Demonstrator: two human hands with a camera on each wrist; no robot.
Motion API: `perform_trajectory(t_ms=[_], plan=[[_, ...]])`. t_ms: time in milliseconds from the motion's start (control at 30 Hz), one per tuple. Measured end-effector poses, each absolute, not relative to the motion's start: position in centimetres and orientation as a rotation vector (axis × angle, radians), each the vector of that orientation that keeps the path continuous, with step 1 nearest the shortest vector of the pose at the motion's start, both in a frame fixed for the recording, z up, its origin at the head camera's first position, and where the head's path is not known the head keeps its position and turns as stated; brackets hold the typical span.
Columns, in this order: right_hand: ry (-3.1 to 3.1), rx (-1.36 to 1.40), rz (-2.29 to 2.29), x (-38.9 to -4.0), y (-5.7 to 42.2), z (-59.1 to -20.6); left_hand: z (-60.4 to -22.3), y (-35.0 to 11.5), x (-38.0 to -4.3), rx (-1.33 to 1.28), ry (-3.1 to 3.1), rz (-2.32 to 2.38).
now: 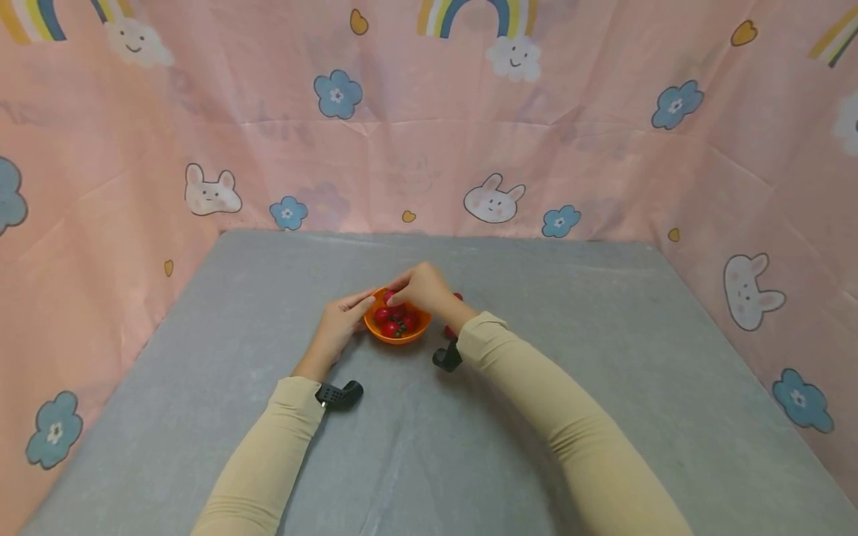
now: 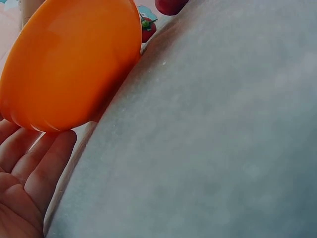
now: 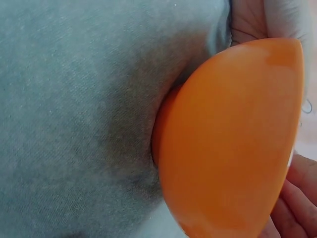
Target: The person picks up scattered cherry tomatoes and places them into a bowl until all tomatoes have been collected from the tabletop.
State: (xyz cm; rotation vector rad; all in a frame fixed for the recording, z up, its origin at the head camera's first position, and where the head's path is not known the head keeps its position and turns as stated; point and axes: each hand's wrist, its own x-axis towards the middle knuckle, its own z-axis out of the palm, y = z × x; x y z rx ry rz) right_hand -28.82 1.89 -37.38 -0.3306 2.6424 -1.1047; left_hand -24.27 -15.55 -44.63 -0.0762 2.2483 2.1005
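An orange bowl with several small red tomatoes in it stands on the grey table. My left hand holds the bowl at its left side, thumb at the rim. In the left wrist view its fingers lie against the outside of the bowl. Over the bowl's far side, my right hand pinches a tomato between thumb and fingers. The bowl's wall hides this tomato in the right wrist view.
Just right of the bowl, partly behind my right wrist, lie red tomatoes on the table. Black wrist cameras stick out below both hands. A pink printed curtain borders the table at the back and sides.
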Motion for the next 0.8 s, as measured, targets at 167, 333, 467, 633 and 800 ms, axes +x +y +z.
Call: perform_trajectory(t_ms=[167, 333, 467, 633, 800], plan=[[2.645, -0.357, -1.093, -28.8, 1.7, -37.4, -44.9, -15.6, -24.4, -0.070, 2.237, 2.122], [2.645, -0.364, -1.077, -28.7, 1.6, -37.4, -45.0, -15.6, -24.5, -0.069, 2.226, 2.142], [2.638, -0.356, -1.076, -28.7, 1.6, -37.4, -44.9, -15.6, -24.4, -0.071, 2.207, 2.159], [2.630, -0.337, -1.106, -28.8, 1.9, -37.3, -44.9, -15.5, -24.4, -0.075, 2.193, 2.169], [2.617, -0.324, -1.177, -28.8, 2.7, -37.2, -44.9, -15.5, -24.4, -0.083, 2.200, 2.166]])
